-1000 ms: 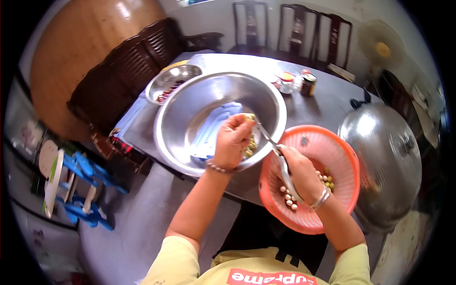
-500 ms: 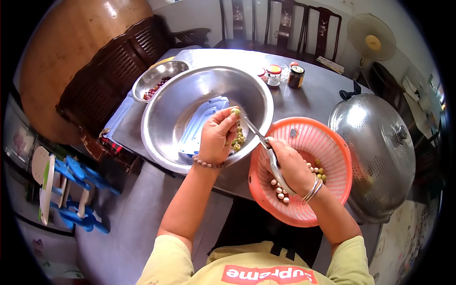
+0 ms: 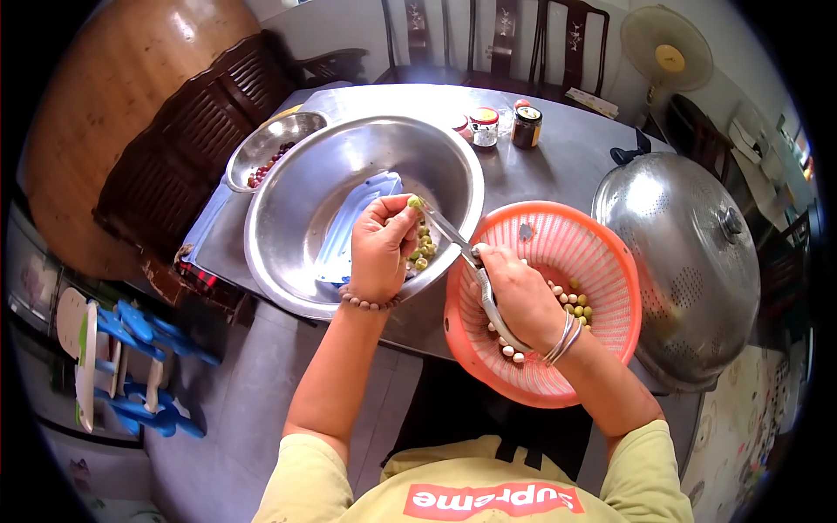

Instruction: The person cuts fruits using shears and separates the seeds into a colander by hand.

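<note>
My left hand pinches a small green fruit above the right side of a large steel basin. Metal pliers-like cutters are gripped in my right hand, their jaws close to the fruit. Inside the basin lie a blue plastic tray and several green fruits. My right hand is over a coral plastic basket that holds pale round pieces and green ones.
A steel bowl of red fruits sits beyond the basin at the left. Jars stand further back on the grey table. At the right is a perforated domed steel lid. Dark wooden chairs, a fan and blue stools surround it.
The view has shifted, so the table things appear further left and slightly higher. Both hands keep their grips, with the fruit still by the cutter jaws.
</note>
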### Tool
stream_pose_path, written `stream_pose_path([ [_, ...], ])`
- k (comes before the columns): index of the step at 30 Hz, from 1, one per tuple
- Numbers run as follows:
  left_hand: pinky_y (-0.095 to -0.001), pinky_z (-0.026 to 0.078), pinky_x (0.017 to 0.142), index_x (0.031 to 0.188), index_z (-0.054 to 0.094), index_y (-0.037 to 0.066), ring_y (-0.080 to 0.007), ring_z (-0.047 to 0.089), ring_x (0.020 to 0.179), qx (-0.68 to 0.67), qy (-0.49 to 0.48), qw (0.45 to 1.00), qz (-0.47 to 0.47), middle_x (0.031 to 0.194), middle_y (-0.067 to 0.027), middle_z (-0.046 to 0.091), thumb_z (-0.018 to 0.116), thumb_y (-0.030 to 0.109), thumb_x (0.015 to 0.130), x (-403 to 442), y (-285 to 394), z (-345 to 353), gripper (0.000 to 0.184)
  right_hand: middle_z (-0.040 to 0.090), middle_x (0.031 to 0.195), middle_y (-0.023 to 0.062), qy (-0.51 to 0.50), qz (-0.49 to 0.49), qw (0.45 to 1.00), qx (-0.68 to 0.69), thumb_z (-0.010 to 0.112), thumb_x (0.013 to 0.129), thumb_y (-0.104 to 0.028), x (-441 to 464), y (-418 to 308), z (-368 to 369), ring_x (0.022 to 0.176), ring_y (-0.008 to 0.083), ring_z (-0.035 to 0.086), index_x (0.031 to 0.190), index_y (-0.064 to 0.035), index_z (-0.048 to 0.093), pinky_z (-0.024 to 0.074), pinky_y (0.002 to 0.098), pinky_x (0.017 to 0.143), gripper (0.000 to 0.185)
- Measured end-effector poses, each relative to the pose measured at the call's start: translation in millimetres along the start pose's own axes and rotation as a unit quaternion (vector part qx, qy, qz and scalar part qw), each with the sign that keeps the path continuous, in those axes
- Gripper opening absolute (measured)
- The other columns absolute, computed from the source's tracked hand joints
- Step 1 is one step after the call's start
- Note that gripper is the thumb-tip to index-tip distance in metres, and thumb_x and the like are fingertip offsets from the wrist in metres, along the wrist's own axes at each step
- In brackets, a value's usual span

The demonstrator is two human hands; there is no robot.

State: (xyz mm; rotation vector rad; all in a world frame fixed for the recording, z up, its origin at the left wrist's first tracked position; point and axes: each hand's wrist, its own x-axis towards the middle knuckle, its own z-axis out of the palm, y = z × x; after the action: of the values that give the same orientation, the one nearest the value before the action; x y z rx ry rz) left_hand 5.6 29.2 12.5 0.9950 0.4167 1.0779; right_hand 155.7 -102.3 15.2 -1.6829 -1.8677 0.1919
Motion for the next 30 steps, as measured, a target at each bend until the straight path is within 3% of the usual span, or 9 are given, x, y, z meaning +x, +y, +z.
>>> stream_pose_path([
  [7, -0.0169, 0.032, 0.044, 0.093, 0.054, -0.001, -0.0043, 0.042, 0.054, 0.004, 0.015, 1.0, 0.01, 0.071, -0.0015, 0.053, 0.057, 0.004, 0.085, -1, 1, 1, 0.009, 0.053, 0.091, 0.0218, -0.027, 0.011, 0.999, 0.022, 0.042, 0.083, 0.0, 1, 3, 2, 0.081, 0.0371, 0.057, 0.103, 0.004, 0.046, 0.0475, 0.0421, 0.07, 0.021],
  [10, -0.0156, 0.031, 0.044, 0.095, 0.055, -0.001, -0.0043, 0.041, 0.056, -0.01, 0.003, 1.0, 0.006, 0.074, -0.0017, 0.053, 0.053, 0.0, 0.086, -1, 2, 0, 0.009, 0.054, 0.088, 0.0218, -0.016, -0.016, 0.998, 0.062, 0.044, 0.082, -0.001, 2, 4, 1, 0.08, 0.0377, 0.057, 0.098, 0.0036, 0.047, 0.0471, 0.0423, 0.07, 0.016],
  [16, -0.0166, 0.032, 0.044, 0.095, 0.055, -0.001, -0.0045, 0.043, 0.056, -0.018, -0.015, 1.0, 0.003, 0.079, -0.0056, 0.059, 0.054, 0.001, 0.085, 0, 2, -2, 0.009, 0.055, 0.081, 0.0216, -0.066, 0.035, 0.984, 0.163, 0.051, 0.081, -0.006, 3, -2, -7, 0.078, 0.0374, 0.057, 0.09, 0.002, 0.049, 0.0458, 0.0426, 0.07, 0.012],
  [18, -0.0166, 0.032, 0.044, 0.095, 0.055, -0.001, -0.0046, 0.042, 0.056, -0.019, -0.012, 1.0, 0.002, 0.081, -0.0061, 0.059, 0.054, 0.001, 0.086, 0, 3, -2, 0.01, 0.051, 0.072, 0.0091, -0.039, 0.012, 0.985, 0.165, 0.053, 0.08, -0.002, 4, 0, -3, 0.065, 0.0177, 0.054, 0.086, -0.0002, 0.048, 0.0452, 0.0288, 0.063, 0.008],
  [19, -0.0166, 0.032, 0.044, 0.095, 0.055, -0.001, -0.0046, 0.042, 0.056, -0.019, -0.012, 1.0, 0.002, 0.081, -0.0061, 0.059, 0.054, 0.001, 0.086, 0, 3, -2, 0.01, 0.051, 0.072, 0.0091, -0.038, 0.012, 0.986, 0.165, 0.053, 0.08, -0.002, 4, 3, 0, 0.065, 0.0177, 0.054, 0.086, -0.0002, 0.048, 0.0452, 0.0288, 0.063, 0.008],
  [21, -0.0164, 0.031, 0.043, 0.097, 0.055, -0.001, -0.0045, 0.041, 0.057, -0.033, -0.025, 0.999, 0.001, 0.081, -0.0063, 0.059, 0.053, 0.001, 0.086, 0, 3, -2, 0.012, 0.048, 0.069, 0.0012, -0.082, 0.054, 0.946, 0.308, 0.054, 0.08, -0.001, 4, 6, 3, 0.065, 0.0087, 0.048, 0.085, -0.0002, 0.048, 0.0429, 0.0251, 0.061, 0.007],
  [25, -0.0159, 0.031, 0.043, 0.1, 0.055, -0.001, -0.0043, 0.042, 0.057, -0.086, -0.06, 0.994, -0.018, 0.083, -0.006, 0.059, 0.054, 0.003, 0.087, 3, 5, -5, 0.013, 0.045, 0.07, -0.0022, -0.093, 0.077, 0.933, 0.338, 0.054, 0.081, 0.0, 3, -4, -11, 0.066, 0.0059, 0.043, 0.083, 0.0, 0.047, 0.0413, 0.024, 0.06, 0.007],
  [27, -0.0156, 0.031, 0.043, 0.101, 0.056, 0.001, -0.004, 0.043, 0.058, -0.083, -0.049, 0.995, -0.023, 0.084, -0.0046, 0.059, 0.055, 0.005, 0.088, 3, 5, -2, 0.014, 0.055, 0.078, 0.0196, -0.103, 0.107, 0.935, 0.321, 0.056, 0.079, -0.009, 3, -3, -9, 0.075, 0.036, 0.056, 0.09, 0.0003, 0.049, 0.0447, 0.0399, 0.069, 0.016],
  [30, -0.0153, 0.031, 0.043, 0.102, 0.056, 0.002, -0.0039, 0.044, 0.058, -0.059, -0.017, 0.998, -0.019, 0.083, -0.0029, 0.059, 0.056, 0.007, 0.088, -1, 6, 3, 0.015, 0.055, 0.08, 0.0207, -0.042, 0.039, 0.977, 0.206, 0.055, 0.08, -0.009, 4, -8, -14, 0.078, 0.0374, 0.055, 0.091, 0.0014, 0.05, 0.0444, 0.0417, 0.07, 0.016],
])
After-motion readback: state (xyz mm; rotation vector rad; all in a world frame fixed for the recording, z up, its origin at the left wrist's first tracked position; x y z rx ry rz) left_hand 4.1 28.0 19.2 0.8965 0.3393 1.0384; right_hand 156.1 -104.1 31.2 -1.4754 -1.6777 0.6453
